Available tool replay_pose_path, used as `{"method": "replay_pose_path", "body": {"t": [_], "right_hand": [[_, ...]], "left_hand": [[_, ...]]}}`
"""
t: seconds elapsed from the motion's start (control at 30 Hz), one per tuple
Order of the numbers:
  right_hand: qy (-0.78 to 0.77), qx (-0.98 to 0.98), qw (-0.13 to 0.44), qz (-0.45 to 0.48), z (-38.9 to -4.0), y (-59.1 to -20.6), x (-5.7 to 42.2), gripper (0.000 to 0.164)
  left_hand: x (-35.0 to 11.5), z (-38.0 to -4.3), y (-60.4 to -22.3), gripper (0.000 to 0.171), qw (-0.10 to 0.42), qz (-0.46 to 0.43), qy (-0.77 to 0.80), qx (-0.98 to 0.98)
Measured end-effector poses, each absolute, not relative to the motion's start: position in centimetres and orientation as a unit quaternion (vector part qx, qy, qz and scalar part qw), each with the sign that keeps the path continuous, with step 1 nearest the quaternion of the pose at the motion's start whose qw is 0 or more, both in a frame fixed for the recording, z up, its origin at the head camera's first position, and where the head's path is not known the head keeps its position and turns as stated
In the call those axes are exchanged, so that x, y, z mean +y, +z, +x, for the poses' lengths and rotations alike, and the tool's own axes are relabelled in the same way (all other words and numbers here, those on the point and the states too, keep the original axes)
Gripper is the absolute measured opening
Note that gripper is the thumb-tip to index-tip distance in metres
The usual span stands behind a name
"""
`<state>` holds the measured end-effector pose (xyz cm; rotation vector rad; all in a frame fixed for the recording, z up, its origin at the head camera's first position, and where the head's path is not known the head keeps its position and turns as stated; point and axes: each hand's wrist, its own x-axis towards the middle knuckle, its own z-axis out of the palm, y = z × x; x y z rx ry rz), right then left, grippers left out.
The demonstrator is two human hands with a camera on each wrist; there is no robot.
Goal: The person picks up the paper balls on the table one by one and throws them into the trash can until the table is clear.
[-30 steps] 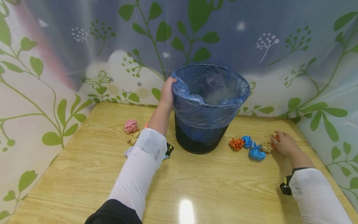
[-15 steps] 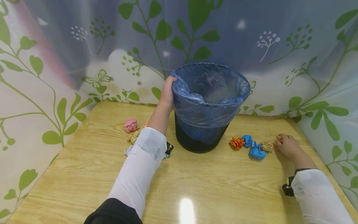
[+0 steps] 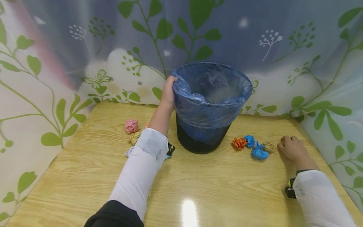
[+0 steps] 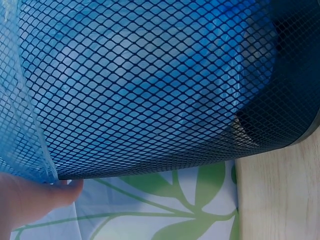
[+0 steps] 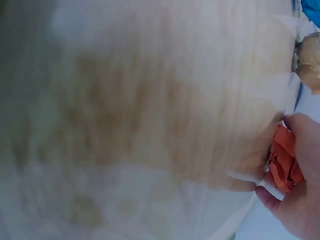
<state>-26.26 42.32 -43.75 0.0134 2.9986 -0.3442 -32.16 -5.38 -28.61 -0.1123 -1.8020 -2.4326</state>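
My left hand (image 3: 169, 91) grips the rim of a black mesh wastebasket (image 3: 198, 145), thumb at the top edge. A blue plastic liner (image 3: 211, 115) lines the basket and folds down over its outside. At the table's right side my right hand (image 3: 291, 148) holds a crumpled red-orange paper ball (image 5: 285, 159), its fingers curled about it close to the tabletop; the head view hides this ball behind the hand. Just left of that hand lie a tan paper ball (image 3: 269, 147), two blue paper balls (image 3: 259, 153) and an orange paper ball (image 3: 239, 143).
Left of the basket, a pink paper ball (image 3: 131, 126), a tan one and a lavender one (image 3: 129, 152) lie partly behind my left sleeve (image 3: 147, 160). The wooden table (image 3: 227, 195) ends at a leaf-printed curtain (image 3: 119, 78) behind and at both sides.
My right hand has shifted slightly right, away from the tan ball, and its fingers have closed round the red-orange ball, which the head view showed earlier. The left hand stays on the rim.
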Motion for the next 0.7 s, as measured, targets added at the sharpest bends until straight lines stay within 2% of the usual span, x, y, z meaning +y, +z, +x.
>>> {"method": "replay_pose_path", "body": {"t": [0.17, 0.3, 0.7], "right_hand": [[-0.108, 0.993, 0.047, 0.007, -26.38, -44.09, 42.2, 0.046], [-0.109, 0.994, 0.031, 0.001, -26.32, -44.39, 42.63, 0.039], [-0.097, 0.995, 0.018, -0.015, -26.33, -44.08, 43.03, 0.019]], "left_hand": [[-5.54, -32.12, -28.54, 0.046, 0.058, -0.044, -0.802, -0.593], [-5.47, -32.02, -28.58, 0.039, 0.053, -0.037, -0.804, -0.591], [-5.55, -32.03, -28.55, 0.034, 0.053, -0.038, -0.798, -0.6]]}}
